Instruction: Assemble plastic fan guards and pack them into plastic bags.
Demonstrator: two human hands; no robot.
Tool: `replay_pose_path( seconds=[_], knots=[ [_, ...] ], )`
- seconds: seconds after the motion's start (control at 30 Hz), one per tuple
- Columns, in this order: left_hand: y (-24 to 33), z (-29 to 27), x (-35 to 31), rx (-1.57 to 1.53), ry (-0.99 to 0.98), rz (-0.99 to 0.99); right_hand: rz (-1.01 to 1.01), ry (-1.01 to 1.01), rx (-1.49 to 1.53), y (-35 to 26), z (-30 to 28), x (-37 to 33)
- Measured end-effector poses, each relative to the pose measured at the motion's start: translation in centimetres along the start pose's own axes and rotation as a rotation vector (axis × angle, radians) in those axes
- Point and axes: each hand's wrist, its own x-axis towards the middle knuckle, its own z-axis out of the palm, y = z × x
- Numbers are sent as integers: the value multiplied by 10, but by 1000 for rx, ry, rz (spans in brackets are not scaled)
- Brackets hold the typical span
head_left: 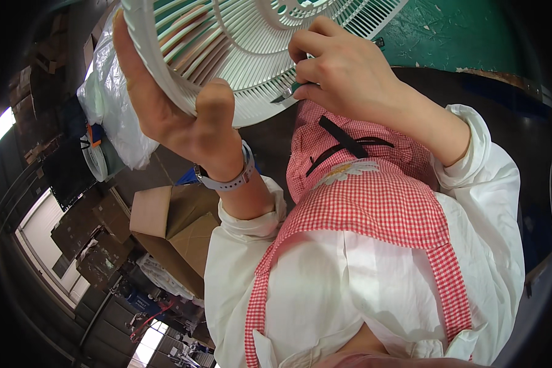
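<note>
A white round plastic fan grille [245, 61] with curved slats and a ringed centre is tilted up at the top of the head view. My left hand [196, 126], with a grey-banded watch on the wrist, grips its left rim, thumb on the near side and fingers behind the slats. Closed around a small knife is my right hand [343, 70]. The pointed metal blade of the knife [283, 96] shows beside the grille's lower rim; most of its handle is hidden in my fingers. Whether the blade touches the plastic I cannot tell.
A green work surface [466, 34] with a worn edge lies at the far right. Clear plastic wrap [113, 101] hangs at the left. Below it stands an open cardboard box [178, 227]. Another white grille [95, 161] and stacked cartons are farther left.
</note>
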Motion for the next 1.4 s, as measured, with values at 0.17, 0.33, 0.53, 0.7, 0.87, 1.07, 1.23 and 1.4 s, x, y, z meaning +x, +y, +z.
replay_pose_path(
  seconds=[0.17,0.33,0.53,0.7,0.87,1.07,1.23,1.4],
  knots=[
    [40,8,24,-577,310,-946,7,2,-15,0,4,2],
    [36,7,18,-559,289,-909,20,-15,-37,-5,0,7],
    [16,7,-4,-367,198,-564,6,-219,9,-6,-14,16],
    [3,-2,-3,-6,32,-93,-56,14,-9,3,2,12],
    [4,-5,0,154,-9,28,-61,72,25,13,5,10],
    [17,5,2,-336,223,-527,51,51,4,7,5,-8],
    [20,2,-2,-226,181,-462,20,28,13,5,7,-7],
    [20,8,-6,-170,175,-409,-7,-16,-1,8,2,5]
  ],
)
